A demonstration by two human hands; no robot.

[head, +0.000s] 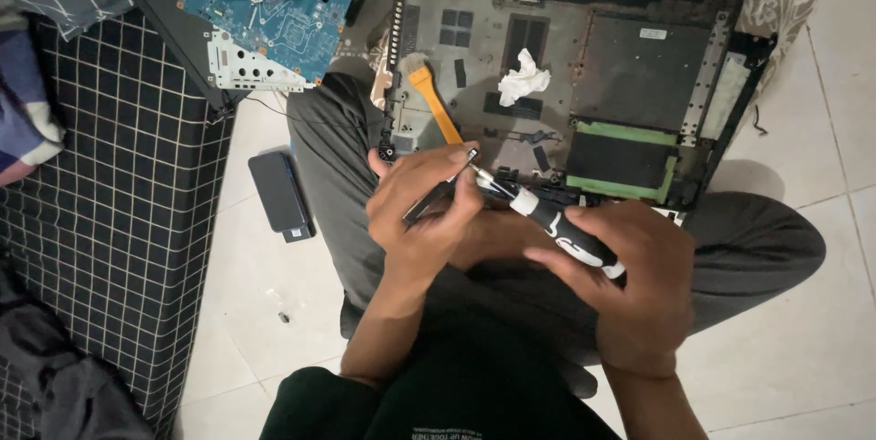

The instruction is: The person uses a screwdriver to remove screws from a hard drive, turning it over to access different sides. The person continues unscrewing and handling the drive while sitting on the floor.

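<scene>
Here, two hands (538, 239), one screwdriver (557, 221)

The laptop shell (584, 66) gets cut off by the top edge, so its far side isn't seen. Same for the blue board (274, 11), only the lower part is shown. The screwdriver (557, 225) handle end is swallowed by the right hand (630, 285), and the tip is covered by the left hand's (424, 212) fingers (456, 162). Whatever thin dark thing is pinched there can't really be made out. The orange pry tool (433, 102) is half hidden behind that hand. The tiny speck on the floor (284, 317) can't be identified.
</scene>
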